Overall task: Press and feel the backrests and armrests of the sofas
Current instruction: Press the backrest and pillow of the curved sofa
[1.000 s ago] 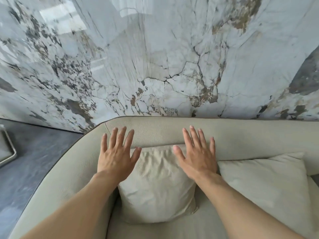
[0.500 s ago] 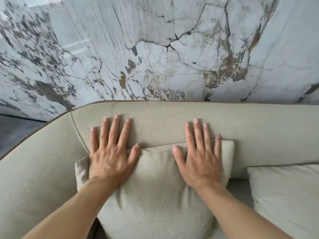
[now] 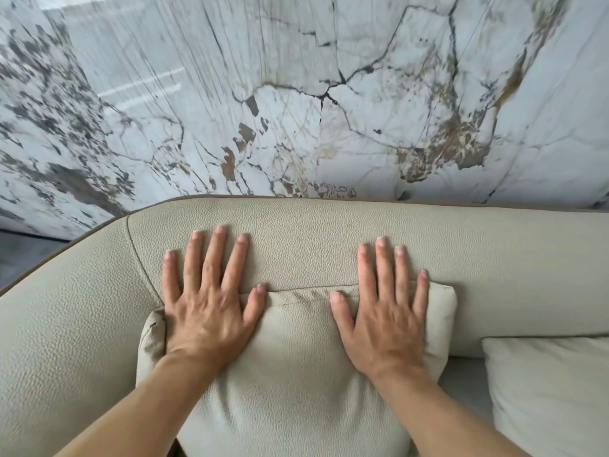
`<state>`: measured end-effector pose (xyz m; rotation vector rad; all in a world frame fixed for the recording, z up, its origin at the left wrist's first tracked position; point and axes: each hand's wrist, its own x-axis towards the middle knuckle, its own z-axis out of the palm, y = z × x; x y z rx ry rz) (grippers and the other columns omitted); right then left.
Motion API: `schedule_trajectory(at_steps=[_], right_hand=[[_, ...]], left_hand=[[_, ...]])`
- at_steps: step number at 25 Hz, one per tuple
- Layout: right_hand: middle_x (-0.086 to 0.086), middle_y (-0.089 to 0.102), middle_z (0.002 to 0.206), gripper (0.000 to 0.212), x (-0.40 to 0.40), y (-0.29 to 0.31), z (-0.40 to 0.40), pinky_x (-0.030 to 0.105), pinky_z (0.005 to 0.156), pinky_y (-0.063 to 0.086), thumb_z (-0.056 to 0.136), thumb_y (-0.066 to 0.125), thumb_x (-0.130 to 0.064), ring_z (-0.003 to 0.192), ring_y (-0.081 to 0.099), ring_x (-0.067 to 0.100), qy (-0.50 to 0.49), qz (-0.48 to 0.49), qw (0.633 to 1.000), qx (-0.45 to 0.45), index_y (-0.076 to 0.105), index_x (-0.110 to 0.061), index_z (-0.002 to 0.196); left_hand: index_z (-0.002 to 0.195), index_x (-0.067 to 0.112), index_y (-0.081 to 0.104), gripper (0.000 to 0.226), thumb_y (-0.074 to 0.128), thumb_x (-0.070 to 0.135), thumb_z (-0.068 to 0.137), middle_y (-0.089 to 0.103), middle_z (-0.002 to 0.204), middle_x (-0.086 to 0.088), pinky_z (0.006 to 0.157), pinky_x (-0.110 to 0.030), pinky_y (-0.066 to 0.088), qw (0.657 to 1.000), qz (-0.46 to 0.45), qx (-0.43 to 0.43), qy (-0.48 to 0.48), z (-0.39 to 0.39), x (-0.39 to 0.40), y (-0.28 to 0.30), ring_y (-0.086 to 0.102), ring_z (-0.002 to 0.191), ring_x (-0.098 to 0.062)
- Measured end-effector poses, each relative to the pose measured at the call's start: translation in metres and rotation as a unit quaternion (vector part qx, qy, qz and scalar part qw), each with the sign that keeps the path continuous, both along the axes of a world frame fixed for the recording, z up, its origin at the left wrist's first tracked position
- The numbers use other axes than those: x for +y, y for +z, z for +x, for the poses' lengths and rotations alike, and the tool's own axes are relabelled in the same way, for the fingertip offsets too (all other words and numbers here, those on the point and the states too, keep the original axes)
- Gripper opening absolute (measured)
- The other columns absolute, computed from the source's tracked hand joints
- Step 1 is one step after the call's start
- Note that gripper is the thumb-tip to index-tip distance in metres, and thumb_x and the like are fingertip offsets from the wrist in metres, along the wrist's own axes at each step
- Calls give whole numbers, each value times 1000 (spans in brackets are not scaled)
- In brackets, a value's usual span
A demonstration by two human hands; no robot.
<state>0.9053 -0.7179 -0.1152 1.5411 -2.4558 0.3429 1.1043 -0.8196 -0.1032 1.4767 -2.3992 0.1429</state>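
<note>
Head view looks down on a beige sofa point(image 3: 82, 324) with a pebbled, leather-like cover, set against a glossy marble wall point(image 3: 329, 94) veined in grey and brown. Its backrest point(image 3: 313, 245) runs across the middle of the frame, and at the left it curves round toward the viewer past a stitched seam.

Both hands lie flat and palm-down, fingers spread wide, gripping nothing. The left hand point(image 3: 206, 301) has its palm on the upper left corner of a loose cushion point(image 3: 296, 390) leaning against the backrest, while its fingers point(image 3: 214, 252) reach up past the cushion's top edge onto the backrest itself. The right hand point(image 3: 384, 311) mirrors it at the cushion's upper right, fingers likewise on the backrest and thumb resting on the cushion. The cushion (same beige cover as the sofa) dents and creases under the two palms, and its top edge bunches between the thumbs.

A second, paler cushion point(image 3: 553, 390) sits on the seat at the lower right, just beside the first but apart from it. A strip of dark floor point(image 3: 19, 255) shows at the far left.
</note>
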Motion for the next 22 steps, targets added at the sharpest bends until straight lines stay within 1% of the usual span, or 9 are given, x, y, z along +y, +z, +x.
schedule_trajectory(at_steps=[13, 22], right_hand=[[3, 9, 162, 75, -58, -7, -17, 56, 116, 5, 90, 28, -59, 148, 3, 24, -28, -26, 999, 0, 10, -22, 153], [4, 11, 162, 75, -86, -8, -27, 57, 116, 7, 91, 29, -58, 148, 5, 26, -40, -32, 999, -2, 11, -21, 153]], left_hand=[[149, 24, 24, 73, 33, 60, 86, 25, 157, -7, 116, -55, 4, 1000, -20, -8, -20, -25, -69, -3, 15, 145, -31], [150, 25, 22, 72, 30, 61, 87, 24, 157, -6, 116, -55, 4, 999, -29, -10, -32, -39, -105, -5, 15, 145, -32]])
